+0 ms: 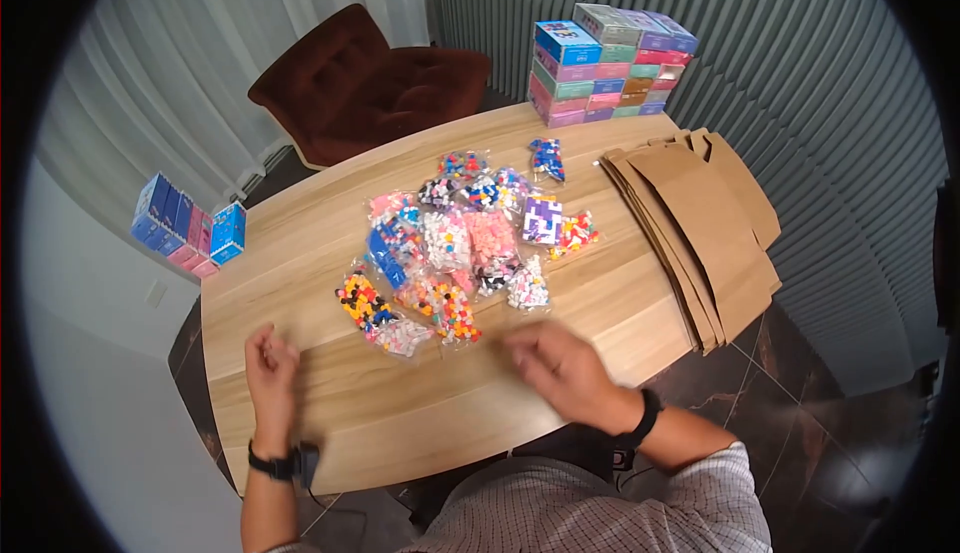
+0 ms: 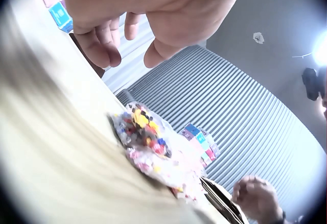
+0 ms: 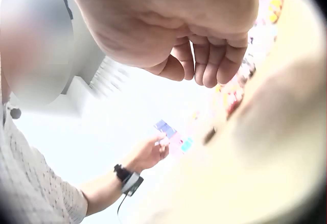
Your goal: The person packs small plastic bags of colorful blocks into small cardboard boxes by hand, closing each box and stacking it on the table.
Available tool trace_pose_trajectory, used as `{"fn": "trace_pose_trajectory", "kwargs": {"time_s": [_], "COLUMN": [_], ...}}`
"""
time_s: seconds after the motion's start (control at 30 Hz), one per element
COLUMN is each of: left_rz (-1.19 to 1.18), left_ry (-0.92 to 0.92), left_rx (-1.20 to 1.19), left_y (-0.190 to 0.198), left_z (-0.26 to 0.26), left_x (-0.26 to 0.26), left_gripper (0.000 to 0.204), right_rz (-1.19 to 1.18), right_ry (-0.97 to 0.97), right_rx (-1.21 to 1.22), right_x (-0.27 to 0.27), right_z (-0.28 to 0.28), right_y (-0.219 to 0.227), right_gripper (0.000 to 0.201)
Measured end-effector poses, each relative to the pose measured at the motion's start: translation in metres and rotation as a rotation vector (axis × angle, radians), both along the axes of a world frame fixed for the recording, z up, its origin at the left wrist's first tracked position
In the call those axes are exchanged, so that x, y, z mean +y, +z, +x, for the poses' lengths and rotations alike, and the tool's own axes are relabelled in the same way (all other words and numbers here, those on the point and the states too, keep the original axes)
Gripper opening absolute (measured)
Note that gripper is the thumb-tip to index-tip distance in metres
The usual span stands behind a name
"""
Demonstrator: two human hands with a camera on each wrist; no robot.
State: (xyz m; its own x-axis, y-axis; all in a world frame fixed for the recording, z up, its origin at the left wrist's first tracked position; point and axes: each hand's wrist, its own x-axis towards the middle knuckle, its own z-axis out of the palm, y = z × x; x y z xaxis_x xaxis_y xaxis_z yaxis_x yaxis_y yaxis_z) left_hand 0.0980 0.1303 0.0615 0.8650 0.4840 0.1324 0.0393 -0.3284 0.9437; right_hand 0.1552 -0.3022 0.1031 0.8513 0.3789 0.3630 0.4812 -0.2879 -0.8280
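Clear plastic bags full of little bright bits lie in a big pile on the middle of the wooden table. Some bits are pink, some white, some red, orange, yellow, blue and black. The left hand is over the table on the left side of the pile, with its fingers loose and a bit bent. It is apart from the bags, and the bag with yellow and black bits is the closest one to it. The right hand is near the front of the pile, close to the bag with orange and red bits. Its fingers are loose and bent too, and it looks a bit blurry. Both hands have black bands on the wrists. Flat brown paper things lie in a stack at the right end of the table. Behind them is a tall pile of colourful boxes. More boxes, blue and pink, sit at the left end. A dark red chair stands behind the table.
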Motion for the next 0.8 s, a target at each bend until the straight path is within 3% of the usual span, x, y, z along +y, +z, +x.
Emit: {"fn": "trace_pose_trajectory", "kwargs": {"time_s": [0.2,0.37,0.4,0.5,0.8], "left_rz": [0.044,0.155,0.14,0.646,0.761], "left_ry": [0.076,0.127,0.136,0.064,0.003], "left_rx": [0.026,0.13,0.163,0.045,-0.023], "left_y": [-0.007,-0.048,-0.049,-0.033,-0.021], "left_z": [-0.083,-0.132,-0.131,-0.125,-0.113], "left_x": [-0.041,-0.064,-0.073,-0.1,-0.104], "left_gripper": [0.048,0.043,0.042,0.027,0.025], "right_rz": [0.036,-0.236,-0.28,-0.377,-0.441], "right_ry": [-0.338,-0.603,-0.663,-0.808,-0.993], "right_rx": [-0.221,-0.59,-0.551,-0.441,-0.318], "right_x": [-0.013,-0.029,-0.033,-0.05,-0.04], "right_z": [0.118,0.261,0.283,0.341,0.391], "right_y": [0.06,0.048,0.043,0.02,0.036], "right_gripper": [0.031,0.061,0.065,0.081,0.078]}}
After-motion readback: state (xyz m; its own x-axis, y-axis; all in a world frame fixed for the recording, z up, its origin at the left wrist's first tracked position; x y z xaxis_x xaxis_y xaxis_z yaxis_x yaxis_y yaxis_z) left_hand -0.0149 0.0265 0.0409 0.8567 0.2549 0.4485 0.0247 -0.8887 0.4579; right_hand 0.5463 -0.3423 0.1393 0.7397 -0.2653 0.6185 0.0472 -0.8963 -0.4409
